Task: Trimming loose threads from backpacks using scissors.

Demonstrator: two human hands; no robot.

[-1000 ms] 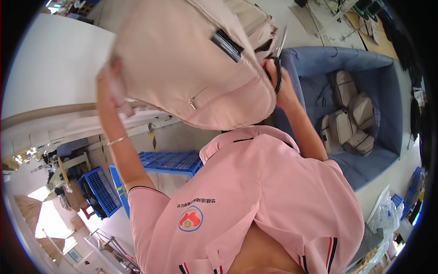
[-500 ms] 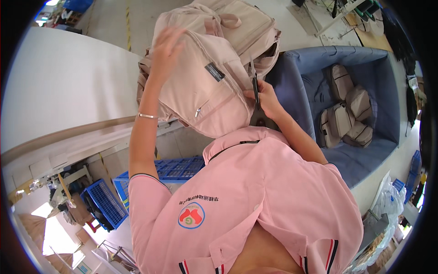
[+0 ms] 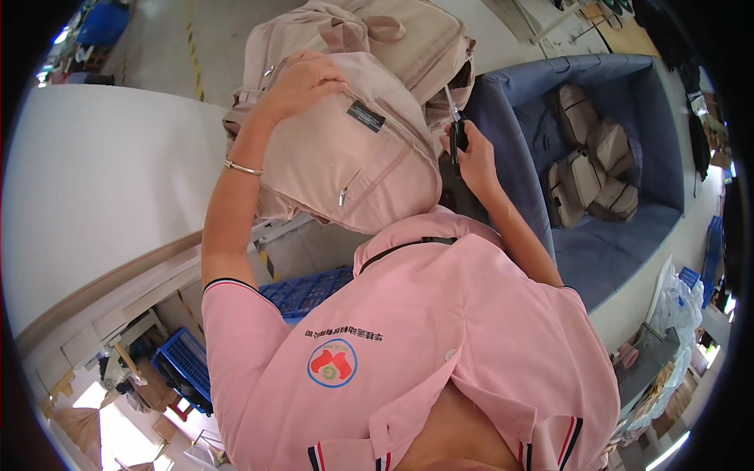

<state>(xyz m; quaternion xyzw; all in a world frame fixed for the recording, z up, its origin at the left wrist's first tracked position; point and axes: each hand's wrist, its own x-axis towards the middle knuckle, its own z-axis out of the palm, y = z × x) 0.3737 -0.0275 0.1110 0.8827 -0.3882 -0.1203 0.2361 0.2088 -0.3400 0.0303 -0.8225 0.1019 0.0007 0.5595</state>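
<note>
So, left hand point(image 3: 305, 84) atop beige backpack point(image 3: 318, 157), scissors point(image 3: 459, 136) in right hand point(image 3: 477, 162).

1. Left of you: broad white tabletop point(image 3: 110, 188), edge curved by the lens.
2. Beyond it you see grey floor point(image 3: 153, 55) with a yellow-and-black tape line point(image 3: 193, 59).
3. Right of you: big blue padded bin point(image 3: 628, 247).
4. Blue plastic crate point(image 3: 314, 289) below your table's edge.
5. Lower left, you get bright white light point(image 3: 129, 432).
</note>
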